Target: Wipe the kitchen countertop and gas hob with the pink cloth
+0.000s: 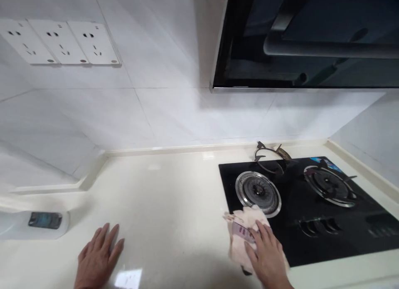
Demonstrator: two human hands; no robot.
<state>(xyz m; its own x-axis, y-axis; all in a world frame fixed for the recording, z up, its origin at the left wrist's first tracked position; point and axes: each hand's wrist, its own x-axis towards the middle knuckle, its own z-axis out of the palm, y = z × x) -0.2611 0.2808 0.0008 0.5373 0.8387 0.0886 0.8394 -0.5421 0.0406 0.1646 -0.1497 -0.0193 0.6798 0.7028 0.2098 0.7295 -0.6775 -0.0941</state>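
Observation:
My right hand lies over a pale pink cloth with a purple printed patch, its fingers spread and pressing down on it. The cloth covers the front left corner of a black glass gas stove and laps onto the countertop. Just behind the cloth is the stove's left burner, which has no pan support on it. Flat on the light countertop, at the lower left, rests my left hand, fingers stretched out and holding nothing.
A loose pan support leans over the stove's back edge. The right burner has its support on. A dark range hood overhangs the stove. At the far left lies a white object with a dark panel. Wall sockets are above.

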